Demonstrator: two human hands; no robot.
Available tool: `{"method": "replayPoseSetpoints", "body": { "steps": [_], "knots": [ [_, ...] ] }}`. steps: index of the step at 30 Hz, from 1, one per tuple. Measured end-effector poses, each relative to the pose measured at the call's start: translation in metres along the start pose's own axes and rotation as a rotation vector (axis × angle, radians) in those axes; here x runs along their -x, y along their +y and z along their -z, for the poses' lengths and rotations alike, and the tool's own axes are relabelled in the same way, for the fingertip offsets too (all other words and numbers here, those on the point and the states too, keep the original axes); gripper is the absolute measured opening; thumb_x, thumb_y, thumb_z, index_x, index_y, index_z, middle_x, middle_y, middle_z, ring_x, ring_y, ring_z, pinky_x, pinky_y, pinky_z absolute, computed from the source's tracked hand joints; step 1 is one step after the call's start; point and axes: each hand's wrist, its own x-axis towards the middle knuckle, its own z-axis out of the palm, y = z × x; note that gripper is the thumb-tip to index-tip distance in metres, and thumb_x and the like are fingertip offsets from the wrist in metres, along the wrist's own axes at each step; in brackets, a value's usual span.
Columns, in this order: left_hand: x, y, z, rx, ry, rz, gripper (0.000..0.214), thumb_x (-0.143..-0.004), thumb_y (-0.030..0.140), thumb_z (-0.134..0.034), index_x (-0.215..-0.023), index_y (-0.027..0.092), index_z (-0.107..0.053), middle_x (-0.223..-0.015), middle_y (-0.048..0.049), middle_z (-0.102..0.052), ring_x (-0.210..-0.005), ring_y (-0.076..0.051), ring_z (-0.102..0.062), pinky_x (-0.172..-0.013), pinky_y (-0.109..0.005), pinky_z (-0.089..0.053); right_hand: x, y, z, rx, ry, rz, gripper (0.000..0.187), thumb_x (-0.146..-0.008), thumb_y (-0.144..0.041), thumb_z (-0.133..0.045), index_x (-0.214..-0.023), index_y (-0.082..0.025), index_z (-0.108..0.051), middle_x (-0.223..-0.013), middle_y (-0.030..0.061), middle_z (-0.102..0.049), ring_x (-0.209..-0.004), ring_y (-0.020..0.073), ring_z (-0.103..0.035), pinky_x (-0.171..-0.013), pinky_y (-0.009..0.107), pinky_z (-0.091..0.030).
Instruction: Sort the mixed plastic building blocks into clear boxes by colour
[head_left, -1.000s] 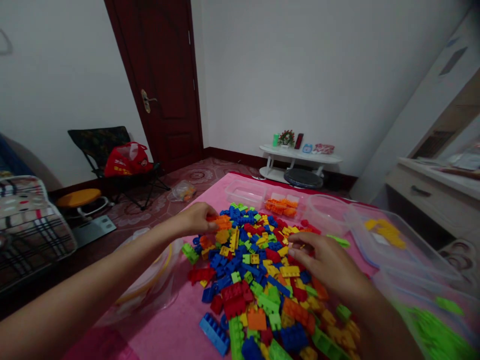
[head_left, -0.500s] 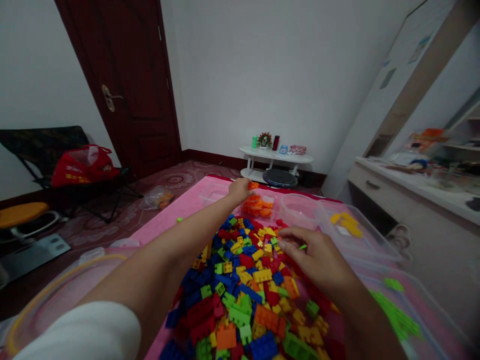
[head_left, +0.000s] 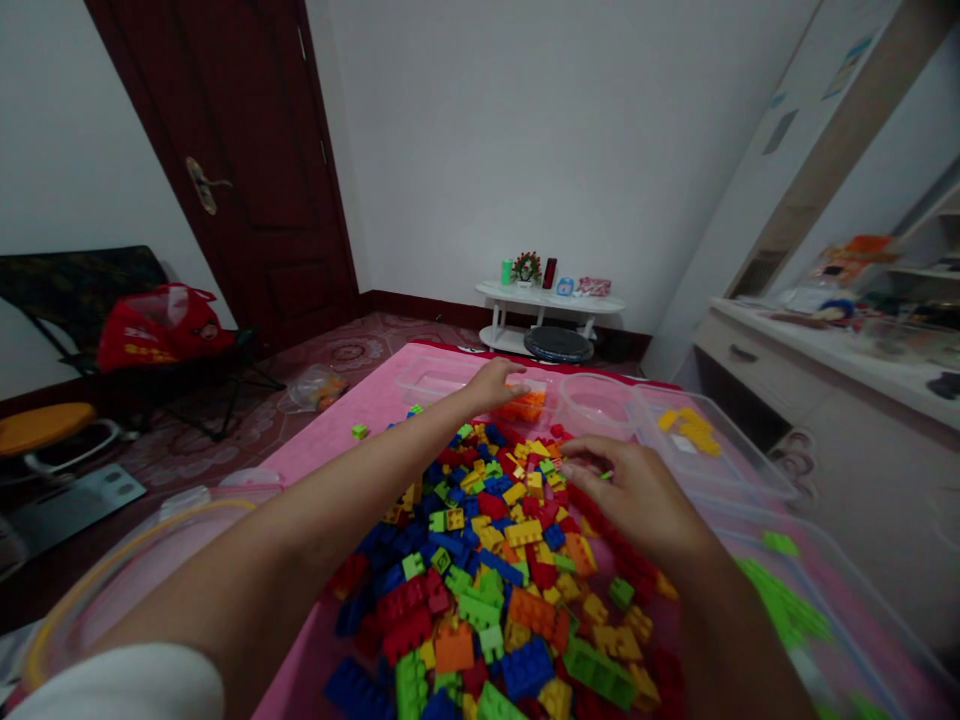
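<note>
My left hand (head_left: 496,386) reaches over a small clear box of orange toy bricks (head_left: 529,404) at the far side of the table. Its fingers are spread, and I see nothing between them. My right hand (head_left: 634,488) hovers at the right edge of a big heap of mixed toy bricks (head_left: 480,545) in red, blue, yellow, green and orange. Thumb and index finger stand apart there, close to small yellow and red bricks; the other fingers are partly hidden.
Clear boxes hold yellow bricks (head_left: 694,430) and green bricks (head_left: 787,605) on the right. A round clear tub (head_left: 598,405) and a rectangular box (head_left: 429,380) stand at the back. A yellow-rimmed round container (head_left: 56,610) lies left. One green brick (head_left: 360,431) sits apart on the pink cloth (head_left: 319,455).
My left hand has let go of orange bricks over the orange box and moved slightly right, fingers now spread. My right hand has barely moved. The view has shifted a little.
</note>
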Motion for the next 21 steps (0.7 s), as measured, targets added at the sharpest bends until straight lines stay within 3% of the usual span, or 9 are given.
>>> {"method": "replayPoseSetpoints", "body": {
  "steps": [5, 8, 11, 15, 19, 21],
  "knots": [
    [0.081, 0.033, 0.036, 0.146, -0.145, -0.053, 0.030, -0.081, 0.029, -0.059, -0.108, 0.018, -0.068, -0.111, -0.0046, -0.069, -0.102, -0.020, -0.062, -0.090, -0.029, -0.047, 0.000, 0.007, -0.025, 0.061, -0.135, -0.018, 0.034, -0.074, -0.022, -0.061, -0.108, -0.020, -0.067, -0.093, 0.0055, -0.069, -0.076, 0.0180, -0.063, -0.067, 0.027, -0.045],
    [0.130, 0.034, 0.050, 0.052, -0.105, 0.013, 0.028, -0.080, 0.028, -0.060, -0.105, 0.019, -0.069, -0.110, -0.0052, -0.069, -0.104, -0.021, -0.061, -0.093, -0.031, -0.045, 0.000, 0.010, -0.047, 0.112, -0.137, 0.046, 0.046, -0.072, -0.021, -0.064, -0.118, -0.023, -0.063, -0.112, 0.0070, -0.064, -0.088, 0.0190, -0.062, -0.076, 0.028, -0.045],
    [0.161, 0.026, 0.052, 0.021, -0.058, 0.110, 0.027, -0.081, 0.024, -0.058, -0.105, 0.021, -0.069, -0.112, -0.0047, -0.068, -0.106, -0.021, -0.060, -0.094, -0.032, -0.044, -0.006, 0.017, -0.068, 0.169, -0.120, 0.045, 0.046, -0.076, -0.022, -0.062, -0.122, -0.023, -0.061, -0.118, 0.0092, -0.061, -0.103, 0.0221, -0.058, -0.086, 0.031, -0.042],
    [0.172, 0.020, 0.041, 0.016, -0.043, 0.149, 0.027, -0.081, 0.023, -0.056, -0.105, 0.020, -0.069, -0.110, -0.0051, -0.069, -0.104, -0.021, -0.061, -0.093, -0.033, -0.044, -0.015, 0.023, -0.074, 0.185, -0.062, -0.022, 0.039, -0.078, -0.017, -0.056, -0.116, -0.017, -0.064, -0.114, 0.0102, -0.064, -0.105, 0.0213, -0.058, -0.091, 0.030, -0.040],
    [0.161, 0.017, 0.034, 0.051, 0.008, 0.159, 0.024, -0.080, 0.023, -0.055, -0.098, 0.022, -0.072, -0.098, -0.0028, -0.073, -0.090, -0.019, -0.066, -0.081, -0.030, -0.049, -0.009, 0.002, -0.050, 0.219, 0.071, -0.017, 0.034, -0.081, -0.023, -0.051, -0.110, -0.020, -0.067, -0.105, 0.0075, -0.068, -0.094, 0.0205, -0.062, -0.080, 0.029, -0.043],
    [0.153, 0.011, 0.037, 0.047, 0.096, 0.205, 0.024, -0.081, 0.024, -0.053, -0.094, 0.023, -0.073, -0.093, -0.0018, -0.074, -0.086, -0.018, -0.066, -0.077, -0.028, -0.049, -0.001, -0.013, -0.040, 0.263, 0.016, 0.017, 0.031, -0.079, -0.026, -0.052, -0.106, -0.024, -0.069, -0.102, 0.0051, -0.070, -0.092, 0.0209, -0.063, -0.076, 0.029, -0.043]
  ]
}}
